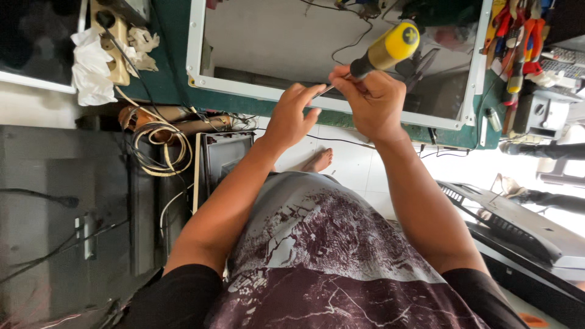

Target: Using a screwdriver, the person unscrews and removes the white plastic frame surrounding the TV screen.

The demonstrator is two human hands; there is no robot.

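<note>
Head view, looking down past a patterned shirt point(329, 256) and two bare forearms. Right hand point(372, 100) closed around a screwdriver point(381, 55) with a yellow-and-black handle, fingers curled on the shaft just below the grip, handle tilted up and to the right. Left hand point(292, 116) just beside it, fingers half spread, index finger stretched toward the thin metal shaft near its tip; touching or only close, cannot tell. Both hands over the near edge of a white panel frame point(196, 61) lying flat on a green desk point(170, 73), the screwdriver tip at the frame's near rail, close to the middle of that edge. Thin black wires point(350, 42) trailing across the pale panel inside the frame. At the far right corner of the desk, a cluster of pliers point(518, 36) with red and orange handles. At the left edge of the desk, a beige power strip point(113, 39) beside crumpled white cloth point(91, 67). Below the desk's near edge, coiled cables point(161, 149) and a bare foot point(318, 161) on a white tiled floor point(356, 167).
</note>
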